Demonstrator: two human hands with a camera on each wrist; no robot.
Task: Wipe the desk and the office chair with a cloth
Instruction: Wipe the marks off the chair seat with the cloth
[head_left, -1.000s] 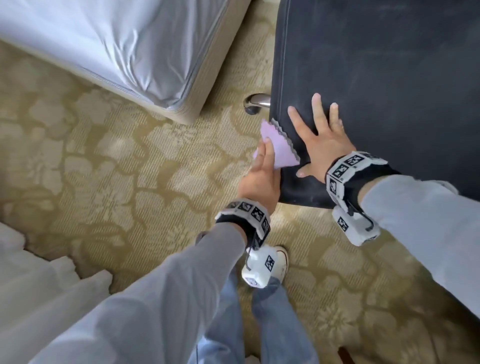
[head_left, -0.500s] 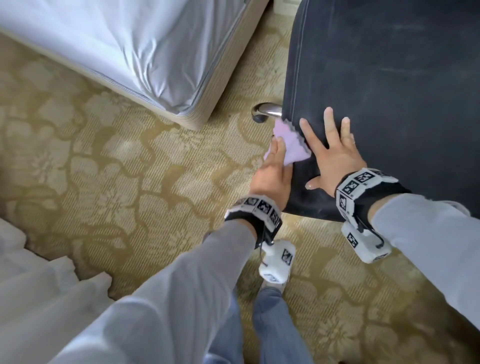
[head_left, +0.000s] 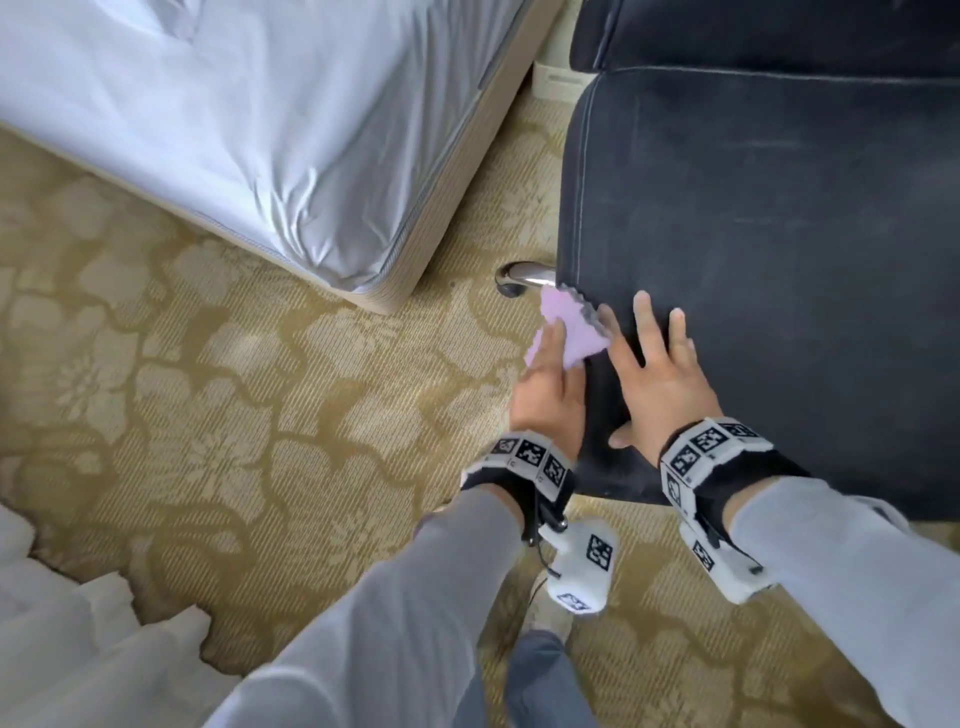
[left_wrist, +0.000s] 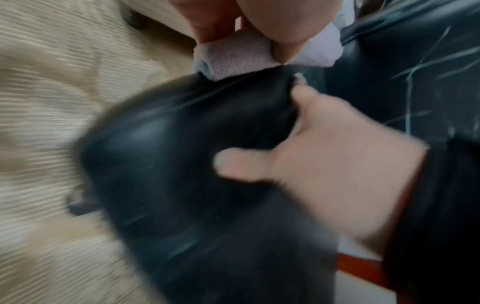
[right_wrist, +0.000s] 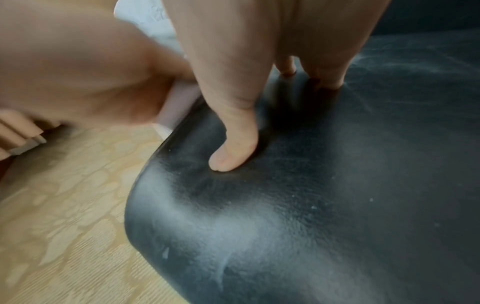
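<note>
The black leather office chair seat (head_left: 779, 234) fills the right of the head view. My left hand (head_left: 545, 395) holds a folded lilac cloth (head_left: 569, 332) against the seat's left side edge, thumb and fingers closed round it. The left wrist view shows the cloth (left_wrist: 233, 59) bunched under my fingers at the seat edge. My right hand (head_left: 660, 384) lies flat on the seat near its front left corner, fingers spread. In the right wrist view the thumb (right_wrist: 233, 144) presses into the leather (right_wrist: 337, 195), with the cloth (right_wrist: 179, 107) just beyond the edge.
A bed with a white sheet (head_left: 234, 130) stands to the far left, its corner close to the chair. A chrome chair leg (head_left: 524, 275) sticks out below the seat. Patterned carpet (head_left: 208, 415) covers the floor. White fabric (head_left: 52, 649) lies at the lower left.
My left hand has slid the cloth farther along the seat's left edge, away from me. The right hand stays flat on the seat.
</note>
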